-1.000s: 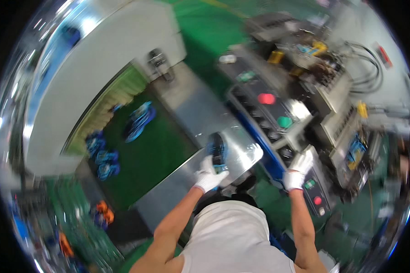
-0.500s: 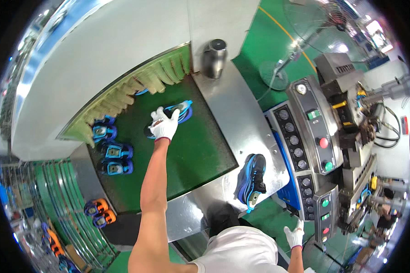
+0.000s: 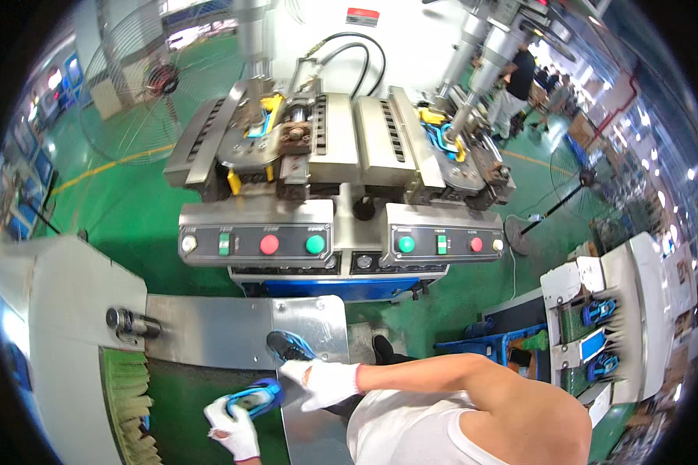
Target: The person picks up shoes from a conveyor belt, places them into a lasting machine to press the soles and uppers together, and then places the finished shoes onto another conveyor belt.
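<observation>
My left hand, in a white glove, is closed on a black-and-blue shoe above the edge of a green belt. Beside it, on the steel ledge, lies a second black-and-blue shoe. My right hand, gloved too, reaches to the near end of that second shoe with its thumb and fingers apart. Its fingers overlap the shoe's end; whether they touch it I cannot tell.
Ahead stands a two-station press machine with control panels of coloured buttons. A metal flask stands on the ledge at left, near bristly green strips. Fans stand beyond. At right is a blue crate.
My view has swung right, from the belt to the press. The left hand has brought a shoe from the belt toward the ledge. My right hand has come up to the ledge shoe.
</observation>
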A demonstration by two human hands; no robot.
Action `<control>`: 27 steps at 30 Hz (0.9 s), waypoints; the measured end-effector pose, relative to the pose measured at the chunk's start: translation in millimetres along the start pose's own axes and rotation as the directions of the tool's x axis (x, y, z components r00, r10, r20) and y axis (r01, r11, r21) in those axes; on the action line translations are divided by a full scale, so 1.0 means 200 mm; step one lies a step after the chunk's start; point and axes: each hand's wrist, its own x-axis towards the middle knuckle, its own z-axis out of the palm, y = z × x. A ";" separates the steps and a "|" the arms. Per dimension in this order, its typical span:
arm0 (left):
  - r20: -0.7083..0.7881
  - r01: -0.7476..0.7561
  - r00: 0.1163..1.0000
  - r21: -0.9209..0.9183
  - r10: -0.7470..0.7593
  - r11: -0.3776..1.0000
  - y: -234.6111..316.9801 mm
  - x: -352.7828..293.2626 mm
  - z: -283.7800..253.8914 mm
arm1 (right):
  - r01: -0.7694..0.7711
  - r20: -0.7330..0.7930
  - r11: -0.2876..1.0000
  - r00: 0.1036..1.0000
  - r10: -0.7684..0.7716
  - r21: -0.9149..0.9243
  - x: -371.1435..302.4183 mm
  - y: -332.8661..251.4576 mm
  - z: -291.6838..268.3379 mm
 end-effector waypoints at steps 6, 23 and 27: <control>0.158 -0.485 0.850 -0.137 0.503 0.863 0.76 0.13 0.29 | 0.085 -0.199 0.992 0.978 -0.066 0.089 0.01 0.15 -0.21; -0.179 -0.421 0.903 -0.193 0.390 0.886 1.58 1.02 0.56 | 0.294 -0.224 -0.122 0.889 0.400 0.948 -0.96 0.53 -1.31; -0.160 -0.453 0.889 -0.158 0.429 0.878 1.61 1.11 0.62 | 0.430 -0.282 -0.227 0.829 0.483 0.874 -0.96 0.63 -1.30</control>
